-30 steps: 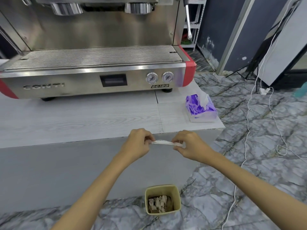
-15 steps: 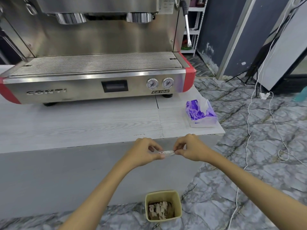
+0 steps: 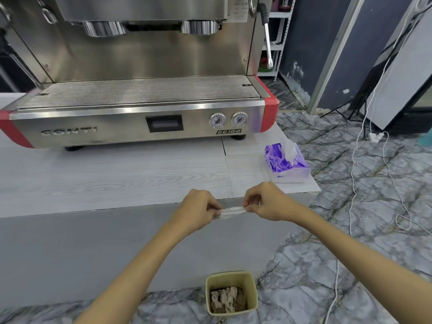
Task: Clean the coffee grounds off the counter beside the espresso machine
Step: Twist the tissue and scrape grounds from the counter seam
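A folded white tissue [image 3: 231, 211] with dark specks along its top fold is stretched between my two hands, just in front of the counter's front edge. My left hand [image 3: 198, 208] pinches its left end and my right hand [image 3: 264, 201] pinches its right end. The pale wood-grain counter [image 3: 117, 178] carries the steel and red espresso machine [image 3: 140, 108] at the back. I cannot make out any grounds on the counter surface from here.
A purple tissue pack [image 3: 285, 163] with a sheet sticking up sits at the counter's right corner. On the marble floor [image 3: 350, 253] below my hands stands a small yellow-green bin [image 3: 231, 292] holding crumpled used tissues. White cables [image 3: 355, 171] trail across the floor at right.
Both hands stay pinched on the tissue. They closed together half a second ago and have spread apart a little again, with the folded tissue pulled flat between them.
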`<state>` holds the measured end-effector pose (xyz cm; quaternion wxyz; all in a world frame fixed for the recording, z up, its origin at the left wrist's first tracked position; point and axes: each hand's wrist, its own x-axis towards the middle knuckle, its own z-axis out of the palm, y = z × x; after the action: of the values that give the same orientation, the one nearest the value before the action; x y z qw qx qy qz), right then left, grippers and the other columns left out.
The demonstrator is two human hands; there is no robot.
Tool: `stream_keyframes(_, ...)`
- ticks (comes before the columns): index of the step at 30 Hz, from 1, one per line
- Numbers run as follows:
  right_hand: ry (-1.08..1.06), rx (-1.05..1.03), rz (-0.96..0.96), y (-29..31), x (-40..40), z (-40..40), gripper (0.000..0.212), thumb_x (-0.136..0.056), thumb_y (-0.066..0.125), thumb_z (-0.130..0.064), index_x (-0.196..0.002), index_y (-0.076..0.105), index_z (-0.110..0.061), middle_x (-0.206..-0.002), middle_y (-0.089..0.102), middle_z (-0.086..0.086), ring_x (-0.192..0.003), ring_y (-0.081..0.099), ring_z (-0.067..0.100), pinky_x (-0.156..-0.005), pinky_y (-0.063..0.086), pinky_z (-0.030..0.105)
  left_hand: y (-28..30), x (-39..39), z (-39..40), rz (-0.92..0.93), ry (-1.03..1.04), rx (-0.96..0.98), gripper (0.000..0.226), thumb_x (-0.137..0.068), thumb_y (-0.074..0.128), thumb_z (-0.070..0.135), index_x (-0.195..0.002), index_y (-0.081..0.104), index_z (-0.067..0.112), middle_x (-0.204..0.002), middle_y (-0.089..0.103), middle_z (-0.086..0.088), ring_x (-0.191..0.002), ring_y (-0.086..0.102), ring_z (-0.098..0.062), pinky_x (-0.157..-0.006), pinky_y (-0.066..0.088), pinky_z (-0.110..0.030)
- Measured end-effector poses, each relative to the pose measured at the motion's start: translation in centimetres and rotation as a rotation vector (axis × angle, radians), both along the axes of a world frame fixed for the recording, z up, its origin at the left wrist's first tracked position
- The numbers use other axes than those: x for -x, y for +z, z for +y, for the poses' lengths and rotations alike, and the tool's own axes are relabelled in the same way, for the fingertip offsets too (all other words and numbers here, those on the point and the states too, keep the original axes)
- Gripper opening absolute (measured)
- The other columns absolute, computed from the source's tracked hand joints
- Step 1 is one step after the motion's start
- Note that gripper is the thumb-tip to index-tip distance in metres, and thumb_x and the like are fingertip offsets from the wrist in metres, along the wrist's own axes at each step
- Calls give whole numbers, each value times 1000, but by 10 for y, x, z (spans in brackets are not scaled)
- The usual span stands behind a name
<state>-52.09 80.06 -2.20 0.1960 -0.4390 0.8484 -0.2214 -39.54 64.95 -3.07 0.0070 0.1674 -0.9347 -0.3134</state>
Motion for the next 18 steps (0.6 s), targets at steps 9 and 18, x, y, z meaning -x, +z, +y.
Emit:
stream_keyframes(9,222,126,123,32,12,-102,9,-77,65,-2,-81,73,-5,-84,73,10,-61,49,10,-54,34,6,26,-26,-66,142,208,103,14,-82,66,11,-92,74,14,-79,66,1,-71,58,-11,-69,46,-22)
stream_keyframes(18,540,202,162,21,-43,-279,14,-80,60,-1,-84,72,-7,-91,72,11,-74,49,13,-73,47,30,20,-107,-170,225,678,142,12,-76,70,5,-81,75,14,-80,74,-5,-67,65,-18,-66,48,-24)
